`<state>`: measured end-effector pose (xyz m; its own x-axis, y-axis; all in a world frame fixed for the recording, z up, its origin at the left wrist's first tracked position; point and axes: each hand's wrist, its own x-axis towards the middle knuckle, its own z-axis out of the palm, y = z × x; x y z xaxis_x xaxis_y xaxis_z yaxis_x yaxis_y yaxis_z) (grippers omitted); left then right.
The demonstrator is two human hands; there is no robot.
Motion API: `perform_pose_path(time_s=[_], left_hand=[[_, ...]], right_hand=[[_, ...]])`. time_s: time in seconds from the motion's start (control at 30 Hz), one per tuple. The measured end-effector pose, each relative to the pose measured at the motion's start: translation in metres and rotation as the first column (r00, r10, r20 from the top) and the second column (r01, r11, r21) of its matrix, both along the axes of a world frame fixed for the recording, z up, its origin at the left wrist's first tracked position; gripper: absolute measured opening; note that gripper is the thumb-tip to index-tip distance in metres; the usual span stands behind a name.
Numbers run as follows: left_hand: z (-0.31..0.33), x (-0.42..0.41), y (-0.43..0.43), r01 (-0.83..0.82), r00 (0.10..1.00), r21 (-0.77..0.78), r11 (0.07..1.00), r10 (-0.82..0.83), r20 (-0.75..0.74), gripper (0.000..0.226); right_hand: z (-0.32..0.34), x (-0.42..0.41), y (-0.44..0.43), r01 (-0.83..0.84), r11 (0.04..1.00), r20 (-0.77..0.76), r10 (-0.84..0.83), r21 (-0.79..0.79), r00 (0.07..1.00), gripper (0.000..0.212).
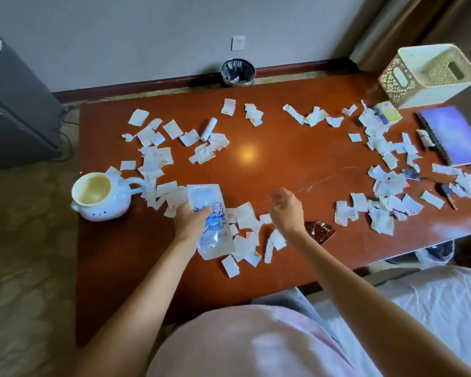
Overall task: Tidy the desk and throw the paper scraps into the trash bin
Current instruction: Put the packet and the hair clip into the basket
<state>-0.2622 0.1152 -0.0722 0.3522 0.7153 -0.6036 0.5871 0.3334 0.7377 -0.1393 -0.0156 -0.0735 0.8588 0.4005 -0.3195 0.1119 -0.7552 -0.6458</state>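
Several white paper scraps lie scattered across the brown desk, in heaps at the left, at the right and near the front. My left hand grips a white and blue plastic packet just above the front scraps. To its right, my right hand hovers over the desk with loosely curled fingers; I see nothing in it. A round trash bin with a black liner stands on the floor beyond the desk's far edge.
A white pot-shaped cup sits at the desk's left edge. A cream basket, a small box and a purple notebook are at the far right. A white tube lies among scraps. A dark wrapper lies near my right wrist.
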Motion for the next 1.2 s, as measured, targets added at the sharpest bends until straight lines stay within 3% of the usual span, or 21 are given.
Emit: perform_pose_path(time_s=[0.07,0.17,0.33,0.5,0.63,0.83,0.9,1.0,1.1,1.2], left_hand=[[0.002,0.023,-0.018,0.007,1.0,-0.013,1.0,-0.007,0.002,0.024],[-0.001,0.054,-0.05,-0.025,1.0,-0.057,0.998,0.025,0.0,0.022],[-0.001,0.099,-0.1,-0.112,0.993,-0.043,0.993,0.11,-0.042,0.017],[0.012,0.128,-0.14,-0.225,0.969,0.012,0.974,0.225,-0.097,0.021],[0.016,0.138,-0.156,-0.263,0.957,0.042,0.964,0.266,-0.118,0.006],[0.023,0.164,-0.158,-0.17,0.975,0.077,0.982,0.179,-0.129,0.024],[0.025,0.18,-0.155,-0.153,0.984,0.079,0.985,0.159,-0.082,0.021],[0.033,0.213,-0.154,-0.086,0.994,0.111,0.99,0.092,-0.05,0.016],[0.043,0.25,-0.158,-0.043,0.999,0.124,0.991,0.042,0.012,0.02],[0.056,0.292,-0.166,0.008,0.998,0.137,0.991,-0.017,0.064,0.024]], right_hand=[[-0.001,0.026,-0.03,-0.042,0.997,0.023,0.043,-0.069,0.999,0.031],[-0.008,0.054,-0.067,-0.2,0.961,-0.064,0.192,-0.191,0.979,0.044],[-0.025,0.092,-0.106,-0.483,0.788,-0.207,0.437,-0.38,0.875,0.057],[-0.036,0.118,-0.124,-0.589,0.724,-0.194,0.559,-0.359,0.806,0.046],[-0.035,0.137,-0.131,-0.601,0.723,-0.22,0.561,-0.341,0.798,0.035],[-0.03,0.171,-0.141,-0.453,0.858,-0.277,0.386,-0.241,0.88,0.019],[-0.021,0.188,-0.143,-0.354,0.92,-0.302,0.294,-0.168,0.907,0.011],[-0.001,0.221,-0.149,-0.153,0.986,-0.303,0.127,-0.063,0.944,0.015],[0.015,0.257,-0.156,0.016,0.999,-0.317,0.0,0.049,0.948,0.012],[0.034,0.293,-0.165,0.074,0.993,-0.334,-0.038,0.095,0.942,0.011]])
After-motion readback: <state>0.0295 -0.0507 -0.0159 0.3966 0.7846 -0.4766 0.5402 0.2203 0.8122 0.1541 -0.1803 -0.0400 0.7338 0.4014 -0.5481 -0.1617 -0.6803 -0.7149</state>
